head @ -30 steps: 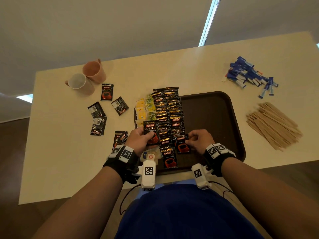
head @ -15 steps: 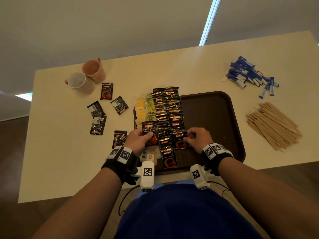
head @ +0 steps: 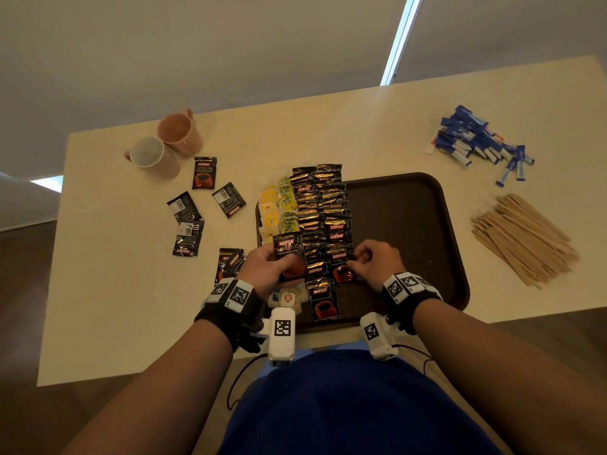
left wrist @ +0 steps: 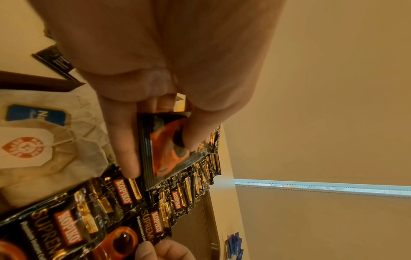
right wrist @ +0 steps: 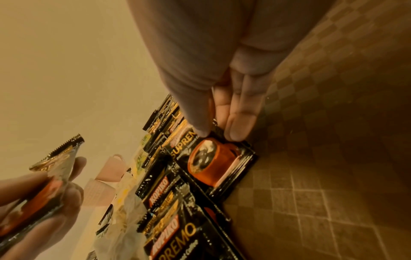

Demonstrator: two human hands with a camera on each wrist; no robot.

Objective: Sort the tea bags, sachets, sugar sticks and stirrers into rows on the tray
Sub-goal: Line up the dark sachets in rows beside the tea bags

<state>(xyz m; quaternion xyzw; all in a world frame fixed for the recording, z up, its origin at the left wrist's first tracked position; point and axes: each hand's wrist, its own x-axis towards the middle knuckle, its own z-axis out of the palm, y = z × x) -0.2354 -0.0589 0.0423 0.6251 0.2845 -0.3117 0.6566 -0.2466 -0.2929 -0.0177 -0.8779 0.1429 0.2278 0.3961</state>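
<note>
Sachets [head: 323,221] lie in two overlapping black-and-gold rows on the left part of the tray [head: 407,224], running away from both hands. The left hand [head: 267,267] grips a small stack of sachets [head: 289,257] — in the left wrist view several edges show between the thumb and the fingers [left wrist: 124,140]. This stack is held just above the near left part of the tray, over loose tea bags [head: 287,298] which lie under the hand at the tray's near edge. The right hand [head: 377,262] has curled fingers, and its thumb and fingertips [right wrist: 241,126] pinch the far edge of the front sachet [head: 341,269] of the right row; this sachet lies flat on the tray, just left of the hand. One more sachet [head: 323,298] ends the left row, between the two wrists.

Beyond the left hand, yellow tea bags [head: 277,208] form rows along the tray's left edge, beside the sachets. Left of that hand, loose sachets [head: 203,205] lie scattered on the counter [head: 115,290], and two cups [head: 167,142] stand further away. Right of the right hand, well apart from the tray — a pile of wooden stirrers [head: 522,238], and beyond it a heap of blue sugar sticks [head: 476,142].
</note>
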